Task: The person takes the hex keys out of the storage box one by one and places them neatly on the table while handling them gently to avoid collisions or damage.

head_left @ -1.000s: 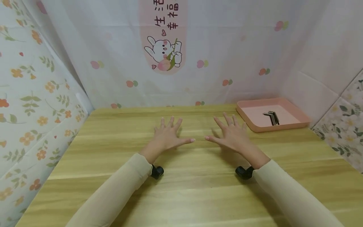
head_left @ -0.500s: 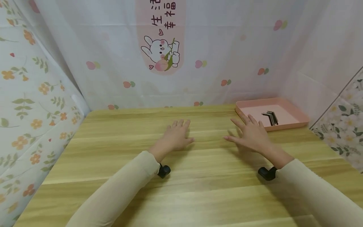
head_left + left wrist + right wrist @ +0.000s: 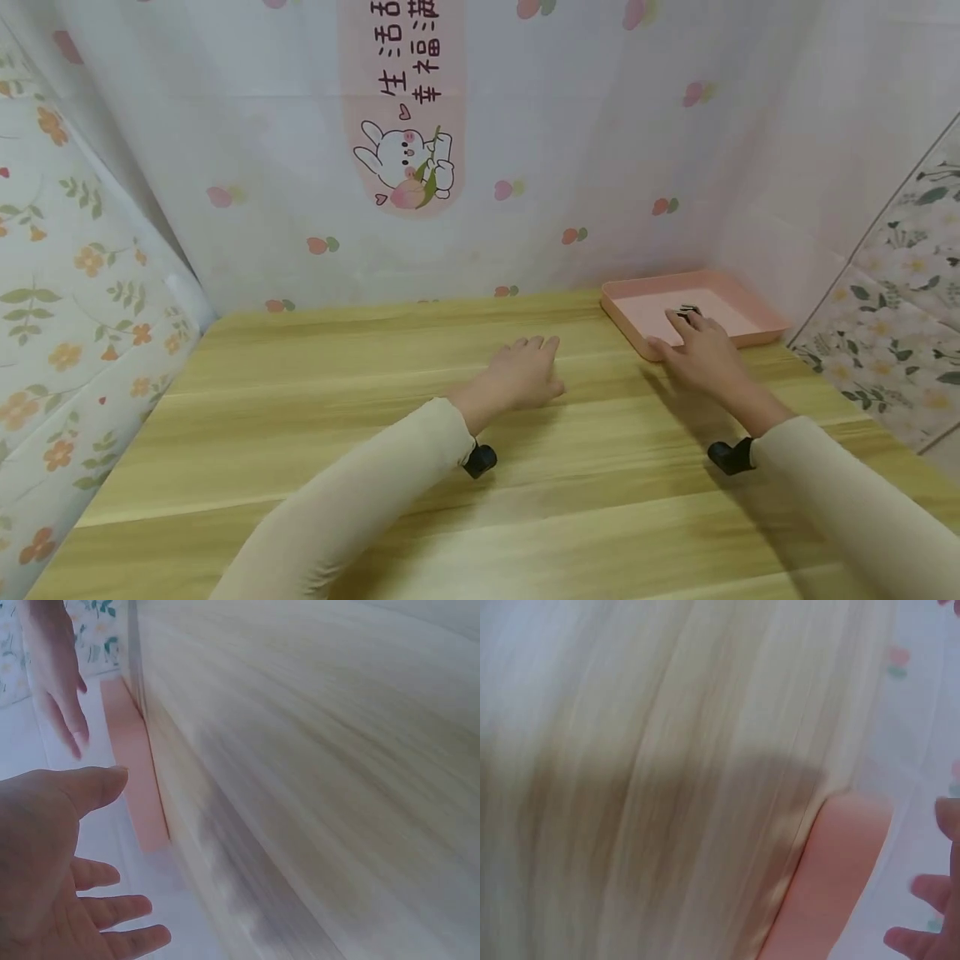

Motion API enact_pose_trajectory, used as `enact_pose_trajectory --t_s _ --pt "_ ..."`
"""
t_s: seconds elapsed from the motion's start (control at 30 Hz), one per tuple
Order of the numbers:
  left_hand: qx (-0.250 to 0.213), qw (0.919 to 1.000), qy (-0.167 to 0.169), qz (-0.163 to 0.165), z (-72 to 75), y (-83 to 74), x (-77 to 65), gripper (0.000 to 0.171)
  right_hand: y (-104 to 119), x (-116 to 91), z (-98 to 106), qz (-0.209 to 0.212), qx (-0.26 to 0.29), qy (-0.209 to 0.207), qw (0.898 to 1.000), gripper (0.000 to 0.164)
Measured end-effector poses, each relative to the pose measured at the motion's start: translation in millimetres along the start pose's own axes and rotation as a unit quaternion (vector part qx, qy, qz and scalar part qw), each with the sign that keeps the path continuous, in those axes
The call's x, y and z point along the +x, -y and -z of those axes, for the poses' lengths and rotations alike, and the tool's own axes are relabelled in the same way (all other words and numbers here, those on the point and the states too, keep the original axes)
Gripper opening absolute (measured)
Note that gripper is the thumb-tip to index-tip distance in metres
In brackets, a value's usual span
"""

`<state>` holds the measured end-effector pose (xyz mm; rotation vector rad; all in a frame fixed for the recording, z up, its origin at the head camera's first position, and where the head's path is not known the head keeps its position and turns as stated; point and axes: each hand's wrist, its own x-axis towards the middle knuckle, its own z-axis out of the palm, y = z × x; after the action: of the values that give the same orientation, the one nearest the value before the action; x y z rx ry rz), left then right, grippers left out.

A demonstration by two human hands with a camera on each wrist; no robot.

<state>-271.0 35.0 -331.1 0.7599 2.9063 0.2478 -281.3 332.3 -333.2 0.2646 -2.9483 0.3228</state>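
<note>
My right hand (image 3: 708,360) is over the near side of a shallow pink tray (image 3: 624,321), fingers loosely spread toward several dark L-shaped hex keys (image 3: 688,310). It mostly hides the keys, and nothing shows in its grasp. My left hand (image 3: 521,373) hovers above the wooden table, left of the tray, with relaxed fingers and nothing held. In the left wrist view, the left hand's thumb and fingers (image 3: 120,907) are apart, with the tray's side (image 3: 139,780) beyond. The right wrist view shows the tray wall (image 3: 832,877) and blurred fingertips (image 3: 934,892) at the right edge.
The wood-grain table (image 3: 315,442) ends at a printed white curtain (image 3: 262,167) behind it. A floral cloth (image 3: 75,333) hangs along the left side, and another (image 3: 892,333) on the right. A black wrist camera (image 3: 480,460) sits under each sleeve cuff.
My right hand has moved right and over the tray, now covering much of the hex keys. The left hand has shifted right, its fingers drawing closer together. The head view has turned slightly.
</note>
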Motion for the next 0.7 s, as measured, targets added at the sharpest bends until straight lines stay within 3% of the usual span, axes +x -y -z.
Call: enact_pose_trajectory --t_s 0.17,0.4,0.7 --pt "-0.036 0.9993 -0.006 -0.009 -4.2 -12.5 10.3 0.075 -25 2 -6 -0.022 0.007 -0.006 1.0 0.074" --pt "-0.1 0.9947 -0.015 -0.022 -6.9 -38.5 36.2 0.067 -66 -5 3 -0.066 0.034 -0.015 0.997 0.079" --pt "-0.205 0.9781 -0.036 0.003 -17.8 -63.8 58.0 0.062 -86 -11 -5 -0.131 0.112 -0.05 0.984 0.085"
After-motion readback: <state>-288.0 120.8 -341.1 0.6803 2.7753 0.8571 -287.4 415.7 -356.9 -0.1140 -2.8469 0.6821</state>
